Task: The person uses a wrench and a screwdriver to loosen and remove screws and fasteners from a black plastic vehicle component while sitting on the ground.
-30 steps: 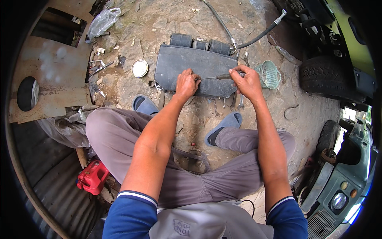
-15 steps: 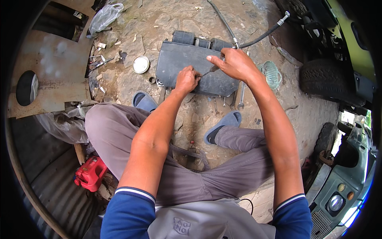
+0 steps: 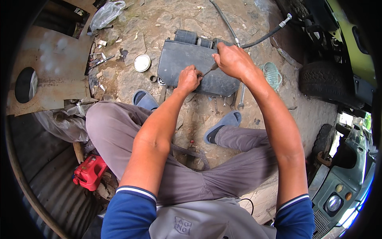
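Observation:
A flat black housing [image 3: 175, 57] with round black parts along its far side lies on the ground in front of me. My right hand [image 3: 235, 63] is closed around the handle of a screwdriver [image 3: 209, 69], whose thin shaft slants down to the left over the housing. My left hand [image 3: 188, 79] rests on the near part of the housing, its fingers pinched together at the shaft's tip. Whatever small thing those fingers hold is hidden. A dark hose with a metal end fitting [image 3: 283, 23] runs past the housing's far right corner.
A wrench [image 3: 241, 99] lies by the housing's near right edge. Left of it are a round tin [image 3: 141, 63] and a small ring [image 3: 153, 79]. A green basket [image 3: 272, 76] stands at right, before a tyre [image 3: 324, 81]. A red jerrycan [image 3: 90, 172] sits lower left.
My right thumb, stretched out before, is now folded around the screwdriver handle, and the hand has turned. My left hand stays in nearly the same place on the housing.

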Motion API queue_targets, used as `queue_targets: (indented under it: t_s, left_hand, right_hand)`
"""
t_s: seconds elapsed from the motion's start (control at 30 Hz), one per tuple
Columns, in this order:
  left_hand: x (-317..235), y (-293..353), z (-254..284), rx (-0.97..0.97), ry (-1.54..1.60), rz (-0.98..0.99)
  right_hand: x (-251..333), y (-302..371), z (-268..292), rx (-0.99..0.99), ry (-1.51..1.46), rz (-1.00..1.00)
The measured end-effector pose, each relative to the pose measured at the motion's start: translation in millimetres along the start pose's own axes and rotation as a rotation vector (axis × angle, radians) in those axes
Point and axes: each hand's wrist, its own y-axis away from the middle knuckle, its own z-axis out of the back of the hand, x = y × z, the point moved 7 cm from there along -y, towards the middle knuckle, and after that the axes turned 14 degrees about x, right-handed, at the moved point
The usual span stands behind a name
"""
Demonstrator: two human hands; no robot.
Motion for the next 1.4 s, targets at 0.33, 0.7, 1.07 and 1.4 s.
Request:
queue_targets:
  t_s: [0.33, 0.7, 1.07, 1.4]
  left_hand:
    - [0, -1, -1, 0.013, -0.015, 0.011]
    - [-3, -2, -1, 0.018, -0.007, 0.014]
    - [-3, -2, -1, 0.025, -0.017, 0.013]
    - [-1, -2, -1, 0.032, 0.008, 0.026]
  right_hand:
    - [-2, -6, 3, 0.033, 0.09, -0.004]
    - [3, -8, 3, -0.013, 0.087, 0.052]
    - [7, -13, 8, 0.151, 0.079, -0.017]
    - [-5, -30, 12, 0.089, 0.06, -0.012]
